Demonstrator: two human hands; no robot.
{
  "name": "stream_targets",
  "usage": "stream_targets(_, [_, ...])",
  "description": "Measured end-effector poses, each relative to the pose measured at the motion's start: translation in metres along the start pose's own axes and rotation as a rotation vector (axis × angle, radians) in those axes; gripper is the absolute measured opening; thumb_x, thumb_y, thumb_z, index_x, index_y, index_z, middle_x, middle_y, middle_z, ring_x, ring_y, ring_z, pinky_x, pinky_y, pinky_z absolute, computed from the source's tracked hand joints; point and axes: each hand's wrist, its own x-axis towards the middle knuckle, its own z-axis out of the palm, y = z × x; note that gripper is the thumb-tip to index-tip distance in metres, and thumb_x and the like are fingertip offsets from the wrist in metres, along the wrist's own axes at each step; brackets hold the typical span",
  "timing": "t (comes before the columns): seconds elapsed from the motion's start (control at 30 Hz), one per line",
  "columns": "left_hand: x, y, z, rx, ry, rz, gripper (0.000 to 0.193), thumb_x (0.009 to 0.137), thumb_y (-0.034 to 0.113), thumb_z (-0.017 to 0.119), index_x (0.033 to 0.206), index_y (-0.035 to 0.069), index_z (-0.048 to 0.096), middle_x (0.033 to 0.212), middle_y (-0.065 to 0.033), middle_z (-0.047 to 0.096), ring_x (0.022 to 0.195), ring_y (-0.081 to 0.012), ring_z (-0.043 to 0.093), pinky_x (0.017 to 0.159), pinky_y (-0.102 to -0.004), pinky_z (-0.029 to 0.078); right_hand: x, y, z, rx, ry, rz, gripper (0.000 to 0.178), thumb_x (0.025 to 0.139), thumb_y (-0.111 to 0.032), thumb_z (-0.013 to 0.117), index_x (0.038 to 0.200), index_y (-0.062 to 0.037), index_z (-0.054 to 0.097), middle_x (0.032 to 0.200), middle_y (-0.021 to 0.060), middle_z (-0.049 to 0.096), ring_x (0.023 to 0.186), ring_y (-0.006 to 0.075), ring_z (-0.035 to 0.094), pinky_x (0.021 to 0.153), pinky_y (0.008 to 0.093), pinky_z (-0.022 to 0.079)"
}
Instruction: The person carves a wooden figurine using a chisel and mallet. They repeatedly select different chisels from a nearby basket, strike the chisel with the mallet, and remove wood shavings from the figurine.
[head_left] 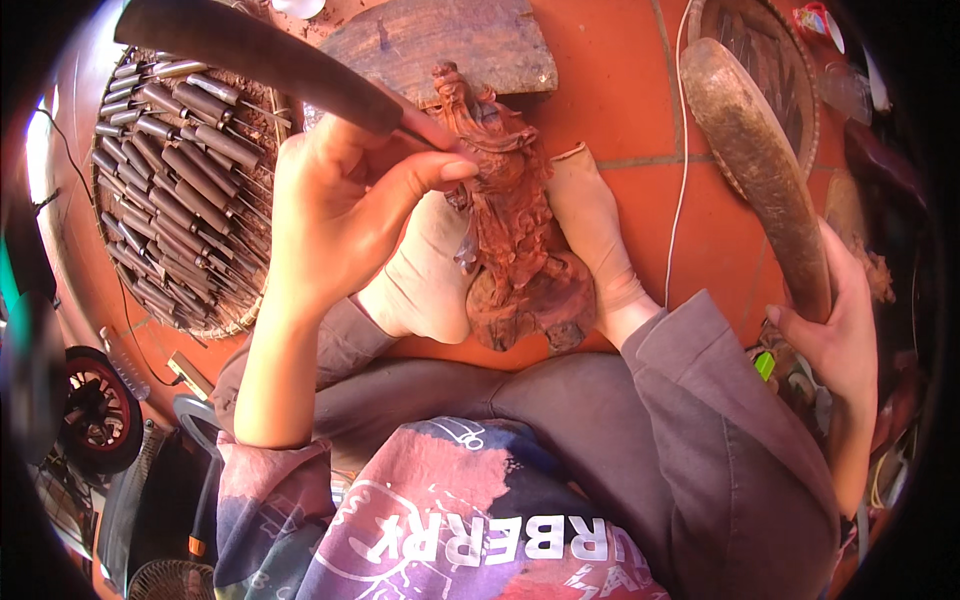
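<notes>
A reddish-brown carved wooden statue (505, 200) of a robed, bearded figure stands on its rough base between my sock-covered feet. My left hand (350, 200) is closed around the lower part of a carving chisel (260, 60), whose long dark handle slants up to the left. The chisel's tip is at the statue's upper body, mostly hidden by my fingers; I cannot tell whether it touches. On the right, my right hand (840, 320) grips the lower end of a worn, curved wooden mallet (755, 150). The mallet is raised, apart from the statue.
A round woven basket (265, 305) at the left holds several dark-handled carving tools (185, 180). Beyond the statue lies a wooden slab (450, 45). A white cord (675, 215) crosses the tiled floor (620, 60), beside another round basket (795, 50). A wheel (98, 405) is at lower left.
</notes>
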Motion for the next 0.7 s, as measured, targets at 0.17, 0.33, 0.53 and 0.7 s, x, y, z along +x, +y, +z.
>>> stream_targets(0.17, [0.015, -0.001, -0.003, 0.237, -0.085, -0.024, 0.012, 0.090, -0.005, 0.065, 0.098, -0.005, 0.056, 0.092, -0.0105, 0.067, 0.087, -0.0170, 0.069, 0.080, -0.0279, 0.057, 0.001, -0.001, -0.001, -0.038, -0.016, 0.030, 0.077, 0.062, 0.006, 0.067, 0.137, 0.0045, 0.047, 0.122, 0.0075, 0.057, 0.117, 0.0146, 0.052, 0.104, 0.0294, 0.036])
stream_targets(0.33, [0.022, -0.002, -0.003, 0.361, -0.102, 0.049, 0.010, 0.090, -0.003, 0.066, 0.095, -0.006, 0.058, 0.087, -0.0083, 0.068, 0.085, -0.0133, 0.068, 0.077, -0.0259, 0.056, 0.000, 0.008, 0.006, -0.080, 0.057, -0.076, 0.076, 0.062, 0.007, 0.067, 0.135, 0.0035, 0.049, 0.113, 0.0051, 0.057, 0.105, 0.0121, 0.054, 0.095, 0.0275, 0.040])
stream_targets(0.53, [0.028, 0.005, -0.003, 0.537, -0.144, 0.114, 0.010, 0.089, 0.001, 0.068, 0.092, -0.006, 0.061, 0.083, -0.0078, 0.071, 0.081, -0.0107, 0.068, 0.074, -0.0247, 0.055, 0.001, 0.009, 0.010, -0.028, 0.100, -0.069, 0.076, 0.062, 0.009, 0.066, 0.135, 0.0014, 0.050, 0.093, -0.0008, 0.053, 0.078, 0.0057, 0.050, 0.070, 0.0219, 0.041])
stream_targets(0.7, [0.028, 0.003, -0.002, 0.461, -0.121, 0.119, 0.009, 0.090, 0.001, 0.067, 0.092, -0.005, 0.061, 0.081, -0.0072, 0.071, 0.080, -0.0113, 0.069, 0.073, -0.0248, 0.055, 0.001, 0.007, 0.011, -0.042, 0.098, -0.050, 0.076, 0.061, 0.012, 0.065, 0.135, 0.0012, 0.050, 0.094, -0.0016, 0.053, 0.077, 0.0049, 0.049, 0.068, 0.0214, 0.041])
